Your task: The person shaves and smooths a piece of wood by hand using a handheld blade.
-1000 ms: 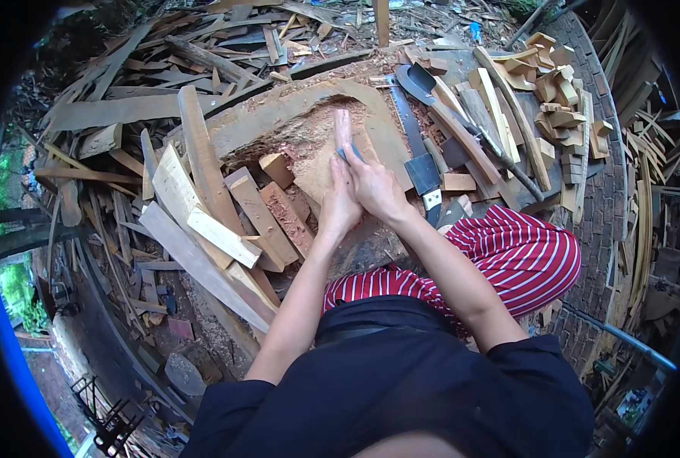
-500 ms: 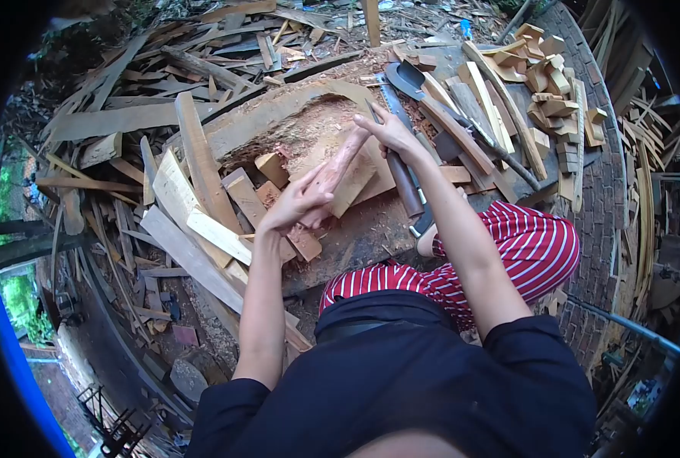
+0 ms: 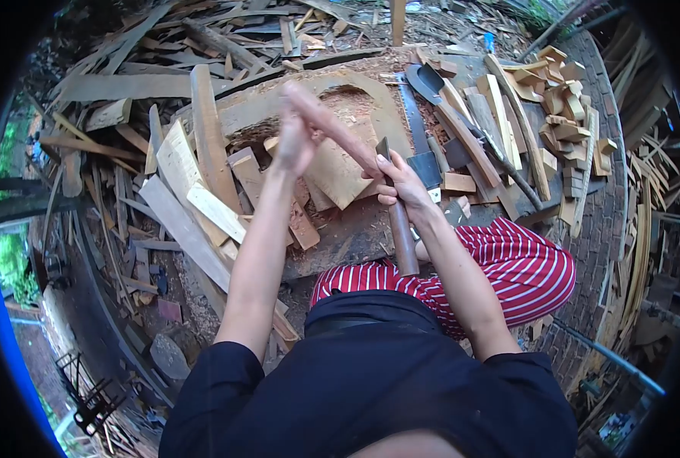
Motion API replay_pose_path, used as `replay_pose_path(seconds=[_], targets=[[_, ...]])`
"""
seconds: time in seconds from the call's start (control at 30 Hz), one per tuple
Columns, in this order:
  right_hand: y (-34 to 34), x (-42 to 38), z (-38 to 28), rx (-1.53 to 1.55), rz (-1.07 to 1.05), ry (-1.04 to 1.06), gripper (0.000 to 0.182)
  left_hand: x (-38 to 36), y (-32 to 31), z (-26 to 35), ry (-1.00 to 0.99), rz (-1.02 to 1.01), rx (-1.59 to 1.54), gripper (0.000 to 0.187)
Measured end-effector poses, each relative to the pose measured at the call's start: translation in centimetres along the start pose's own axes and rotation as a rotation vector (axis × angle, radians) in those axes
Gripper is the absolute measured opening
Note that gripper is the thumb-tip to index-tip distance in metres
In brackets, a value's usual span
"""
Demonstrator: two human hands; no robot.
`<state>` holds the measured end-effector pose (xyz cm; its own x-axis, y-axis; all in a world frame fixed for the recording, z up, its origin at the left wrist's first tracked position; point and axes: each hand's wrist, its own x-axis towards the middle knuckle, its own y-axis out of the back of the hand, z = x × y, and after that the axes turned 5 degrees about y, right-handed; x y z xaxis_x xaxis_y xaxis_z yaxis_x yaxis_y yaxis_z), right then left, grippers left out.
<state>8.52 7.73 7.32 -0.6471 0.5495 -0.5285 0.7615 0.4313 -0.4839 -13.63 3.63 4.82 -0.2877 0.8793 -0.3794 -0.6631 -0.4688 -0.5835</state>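
My left hand [image 3: 297, 145], smeared by motion, is closed round a long reddish-brown carved piece of wood [image 3: 332, 130]. The piece slants from the upper left down toward my right hand [image 3: 407, 187]. That hand is wrapped round a knife with a long dark handle [image 3: 403, 243], which points down toward my lap. Its short blade [image 3: 383, 148] sticks up past my fingers, beside the lower end of the carved piece. Under both hands lies a pale flat wooden block [image 3: 344, 172] on a large board with a hollowed-out middle [image 3: 260, 111].
A handsaw [image 3: 412, 114] and a dark-bladed tool [image 3: 425, 82] lie to the right of the board. Cut wood blocks [image 3: 565, 114] are piled farther right. Long planks [image 3: 211, 145] lean at the left. Striped trousers [image 3: 508, 259] show my bent leg close by.
The carved piece has swung round, its far end now up and left. My left hand moved up; my right hand came down and nearer, the knife handle now toward my lap.
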Motion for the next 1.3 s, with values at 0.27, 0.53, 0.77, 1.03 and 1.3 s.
replay_pose_path(seconds=[0.27,0.53,0.77,1.03,1.3], targets=[[-3.3,0.1,1.5,-0.335,0.051,0.040,0.046,-2.7,-1.0,-7.9,0.033,0.056,-0.096,0.031],[-2.0,-0.1,1.4,-1.136,0.037,0.302,0.043,-4.2,-0.9,-7.5,0.166,0.147,-0.447,0.050],[-5.1,-0.9,0.9,-1.376,-0.058,0.391,0.041,-5.1,-1.6,-8.0,0.093,0.258,-0.146,0.037],[-5.0,2.4,2.5,-1.457,-0.029,0.414,0.040,-5.4,-0.6,-7.5,0.106,0.263,0.028,0.046],[-6.1,-0.2,2.5,-1.440,-0.046,0.360,0.041,-5.3,-0.3,-8.1,0.054,0.211,-0.044,0.044]])
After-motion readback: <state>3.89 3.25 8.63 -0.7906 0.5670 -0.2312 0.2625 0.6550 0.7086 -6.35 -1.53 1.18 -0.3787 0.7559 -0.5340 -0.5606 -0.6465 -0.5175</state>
